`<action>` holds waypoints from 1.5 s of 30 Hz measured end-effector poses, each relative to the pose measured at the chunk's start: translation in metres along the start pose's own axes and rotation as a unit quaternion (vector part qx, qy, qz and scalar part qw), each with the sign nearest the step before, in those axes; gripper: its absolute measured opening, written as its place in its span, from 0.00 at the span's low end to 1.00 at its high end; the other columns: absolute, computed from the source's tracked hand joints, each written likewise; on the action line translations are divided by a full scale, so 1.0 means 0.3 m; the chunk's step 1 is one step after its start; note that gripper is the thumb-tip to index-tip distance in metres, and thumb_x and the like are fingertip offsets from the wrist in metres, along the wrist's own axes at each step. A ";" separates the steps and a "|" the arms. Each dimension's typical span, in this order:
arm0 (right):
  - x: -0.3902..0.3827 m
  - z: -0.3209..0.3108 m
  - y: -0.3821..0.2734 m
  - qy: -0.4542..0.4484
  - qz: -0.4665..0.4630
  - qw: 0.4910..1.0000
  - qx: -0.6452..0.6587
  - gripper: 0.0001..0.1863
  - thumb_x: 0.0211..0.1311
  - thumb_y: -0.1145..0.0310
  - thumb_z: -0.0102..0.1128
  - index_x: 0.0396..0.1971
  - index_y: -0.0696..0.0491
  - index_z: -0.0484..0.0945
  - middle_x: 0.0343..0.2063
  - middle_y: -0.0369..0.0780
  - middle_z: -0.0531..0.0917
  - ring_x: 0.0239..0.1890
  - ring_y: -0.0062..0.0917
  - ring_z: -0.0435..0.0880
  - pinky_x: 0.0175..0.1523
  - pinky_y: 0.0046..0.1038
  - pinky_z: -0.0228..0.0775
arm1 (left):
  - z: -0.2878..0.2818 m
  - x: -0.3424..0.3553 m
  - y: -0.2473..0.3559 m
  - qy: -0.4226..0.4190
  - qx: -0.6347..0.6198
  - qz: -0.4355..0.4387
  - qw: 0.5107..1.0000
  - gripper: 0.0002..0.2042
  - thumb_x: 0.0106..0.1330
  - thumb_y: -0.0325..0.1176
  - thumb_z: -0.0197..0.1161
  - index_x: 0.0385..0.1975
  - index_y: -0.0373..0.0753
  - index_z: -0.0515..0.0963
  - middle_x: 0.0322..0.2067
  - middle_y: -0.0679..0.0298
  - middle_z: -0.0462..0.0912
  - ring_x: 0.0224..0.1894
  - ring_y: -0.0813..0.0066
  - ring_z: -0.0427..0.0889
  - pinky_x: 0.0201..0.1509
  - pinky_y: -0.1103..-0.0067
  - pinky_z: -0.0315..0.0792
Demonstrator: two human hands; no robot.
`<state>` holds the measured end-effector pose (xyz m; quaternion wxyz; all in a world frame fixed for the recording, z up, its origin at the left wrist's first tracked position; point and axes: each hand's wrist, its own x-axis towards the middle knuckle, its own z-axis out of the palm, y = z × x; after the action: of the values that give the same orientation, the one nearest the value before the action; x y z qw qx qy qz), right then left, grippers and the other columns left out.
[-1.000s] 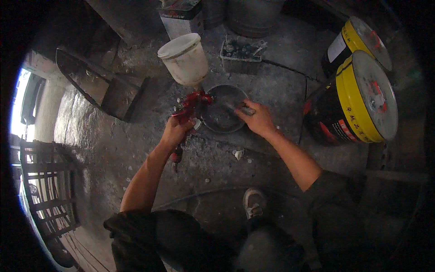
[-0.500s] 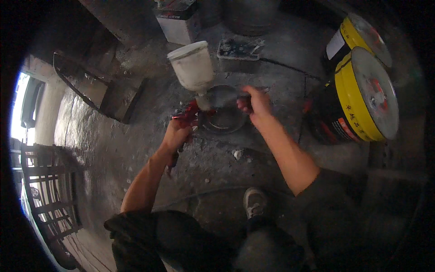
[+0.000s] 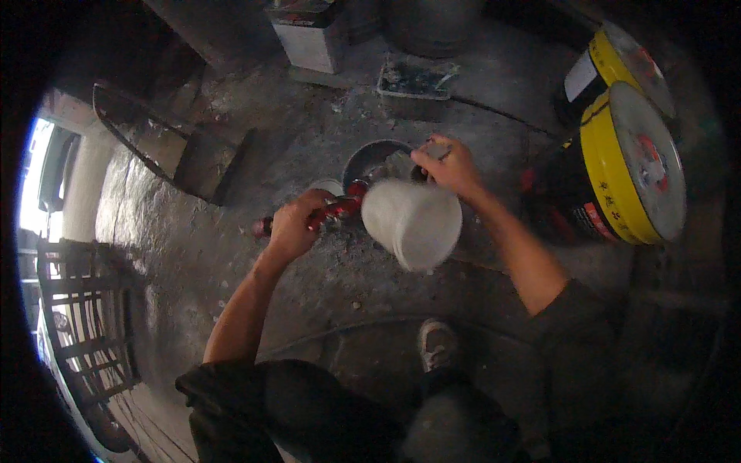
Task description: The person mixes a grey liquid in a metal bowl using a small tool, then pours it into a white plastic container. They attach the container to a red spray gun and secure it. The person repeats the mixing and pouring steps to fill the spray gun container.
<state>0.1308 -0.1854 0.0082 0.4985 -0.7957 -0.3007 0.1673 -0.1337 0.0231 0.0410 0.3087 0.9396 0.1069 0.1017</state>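
1. Red spray gun (image 3: 342,207) sits right in the left hand (image 3: 292,226), fingers wrapped firmly around it; one red end pokes out to the left of that grip, and the rest of the body stretches out on its right.

2. Look at the white cup (image 3: 395,220): joined to the gun, it lies to the right of the left-hand grip, tipped over, its wide end angled down toward the person.

3. Over to the right hand (image 3: 457,170), just above the cup: fingers curled, pinching a small object (image 3: 438,150), too blurred to name exactly.

4. Beyond the gun, between the two grips, there's the dark round pan (image 3: 358,160) on the floor, partly hidden behind the cup. A pale round item (image 3: 329,187) shows just past the left-hand knuckles.

5. Well to the right of the right-hand grip stand two black-and-yellow drums (image 3: 596,150), one behind the other.

6. Farther out ahead of both grips: a shallow rectangular tray (image 3: 417,94) and, left of it, a boxy tin (image 3: 307,48).

7. Nearer the person, below the grips, one shoe (image 3: 437,347) is planted on the floor.
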 end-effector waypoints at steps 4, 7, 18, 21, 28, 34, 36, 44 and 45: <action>-0.086 0.038 -0.078 -0.154 -0.088 0.978 -0.110 0.21 0.53 0.55 0.72 0.41 0.54 0.82 0.28 0.45 0.85 0.30 0.37 0.84 0.39 0.34 0.74 | -0.071 -0.045 0.042 -0.030 0.127 0.044 0.991 0.07 0.54 0.26 0.64 0.33 0.41 0.78 0.49 0.66 0.81 0.39 0.57 0.82 0.40 0.66 0.75; -0.098 0.070 -0.022 -0.074 -0.240 0.964 -0.083 0.17 0.55 0.56 0.70 0.40 0.51 0.82 0.25 0.45 0.83 0.27 0.36 0.82 0.36 0.35 0.72 | -0.079 -0.026 0.068 -0.030 0.159 0.069 0.984 0.05 0.53 0.28 0.64 0.29 0.41 0.77 0.49 0.66 0.80 0.38 0.57 0.82 0.41 0.65 0.74; -0.038 -0.065 -0.260 -0.246 0.034 0.950 0.187 0.13 0.60 0.58 0.66 0.30 0.54 0.82 0.21 0.34 0.82 0.20 0.15 0.79 0.23 0.18 0.68 | -0.100 -0.002 0.082 -0.048 0.222 0.097 0.969 0.06 0.50 0.30 0.66 0.28 0.44 0.78 0.49 0.69 0.80 0.40 0.65 0.82 0.44 0.69 0.73; 0.010 -0.071 -0.239 -0.136 -0.048 0.986 0.087 0.11 0.61 0.61 0.64 0.27 0.54 0.81 0.18 0.33 0.81 0.19 0.14 0.78 0.22 0.18 0.65 | -0.103 0.009 0.086 -0.045 0.228 0.132 0.963 0.06 0.50 0.31 0.66 0.29 0.46 0.79 0.51 0.70 0.80 0.41 0.66 0.81 0.45 0.69 0.72; 0.020 -0.058 -0.223 -0.187 -0.003 0.978 0.096 0.13 0.59 0.60 0.64 0.26 0.56 0.80 0.17 0.36 0.81 0.19 0.18 0.79 0.23 0.23 0.67 | -0.116 0.024 0.096 -0.061 0.307 0.186 0.931 0.08 0.51 0.31 0.65 0.32 0.46 0.81 0.51 0.72 0.80 0.40 0.71 0.80 0.46 0.72 0.73; 0.050 0.038 -0.082 -0.101 -0.123 0.973 -0.167 0.24 0.54 0.48 0.68 0.30 0.58 0.82 0.26 0.46 0.84 0.31 0.33 0.85 0.38 0.34 0.75 | -0.111 0.033 0.106 -0.060 0.329 0.226 0.915 0.06 0.51 0.32 0.63 0.30 0.47 0.81 0.51 0.74 0.80 0.40 0.75 0.79 0.45 0.75 0.73; 0.099 0.041 -0.089 -0.120 -0.064 0.974 -0.180 0.28 0.51 0.43 0.67 0.34 0.57 0.84 0.31 0.51 0.85 0.39 0.41 0.86 0.44 0.39 0.76 | -0.111 0.042 0.123 -0.062 0.343 0.235 0.907 0.05 0.52 0.33 0.62 0.29 0.47 0.81 0.52 0.75 0.79 0.40 0.75 0.79 0.46 0.75 0.72; 0.194 0.131 -0.418 -0.227 0.139 0.962 -0.064 0.18 0.48 0.56 0.63 0.17 0.59 0.81 0.15 0.44 0.81 0.13 0.25 0.78 0.20 0.30 0.67 | -0.102 0.046 0.149 -0.090 0.369 0.250 0.891 0.03 0.51 0.34 0.62 0.25 0.48 0.79 0.53 0.76 0.78 0.41 0.75 0.78 0.50 0.75 0.71; 0.208 0.132 -0.402 -0.182 0.121 0.969 -0.114 0.18 0.47 0.56 0.64 0.18 0.59 0.81 0.15 0.43 0.81 0.15 0.26 0.79 0.22 0.31 0.69 | -0.100 0.054 0.154 -0.089 0.359 0.248 0.895 0.03 0.51 0.34 0.62 0.25 0.48 0.79 0.53 0.76 0.78 0.42 0.75 0.78 0.50 0.75 0.71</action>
<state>0.1184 -0.0789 0.1003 0.3173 -0.8337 -0.3054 0.3332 -0.1196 0.0078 0.0945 -0.0772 0.9876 -0.1286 0.0460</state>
